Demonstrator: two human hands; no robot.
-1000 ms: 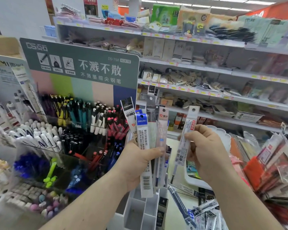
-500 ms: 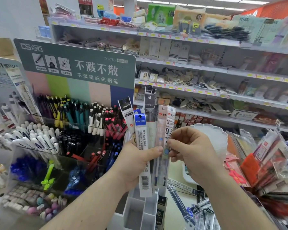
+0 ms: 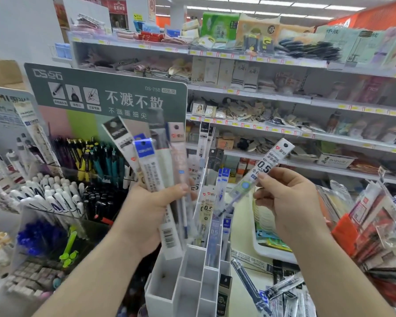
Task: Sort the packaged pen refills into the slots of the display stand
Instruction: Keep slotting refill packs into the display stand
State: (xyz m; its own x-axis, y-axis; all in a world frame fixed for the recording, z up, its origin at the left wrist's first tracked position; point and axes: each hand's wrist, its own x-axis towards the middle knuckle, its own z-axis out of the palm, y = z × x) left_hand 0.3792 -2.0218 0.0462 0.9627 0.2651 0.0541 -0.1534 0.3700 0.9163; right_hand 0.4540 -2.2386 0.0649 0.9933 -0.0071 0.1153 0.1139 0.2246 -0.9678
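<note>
Your left hand (image 3: 146,209) is wrapped round a fanned bundle of refill packs (image 3: 157,165), fingers curled close across the front, thumb out of sight behind. The packs stand up out of your grip and lean away to the left. Foremost is the blue-topped refill pack (image 3: 146,161), its barcode end poking out below your palm. Behind it a black-topped pack (image 3: 119,136) splays furthest left, and a pink-topped pack (image 3: 177,143) sits at the right edge of the fan, just above your fingertips.

Your right hand (image 3: 288,202) pinches a single 0.5 refill pack (image 3: 264,167) between thumb and forefinger, the other fingers loosely curled beneath. The pinch lands about mid-length; the white header tilts up and to the right above your fingers, and the refill tip slants down to the left, past your thumb. That pack is clear of the bundle, with open air between your two hands.

Below and between your hands stands the white display stand (image 3: 188,277). Its slots nearest you look bare, while the slots further back, right under your fingertips, hold upright refill packs (image 3: 207,204). The tip of your single pack hangs just above those.

Down to the right of your right wrist, loose refill packs (image 3: 284,289) lie scattered on the counter. Out beyond your left knuckles sits the pen rack (image 3: 55,197) with its white and black pens.
</note>
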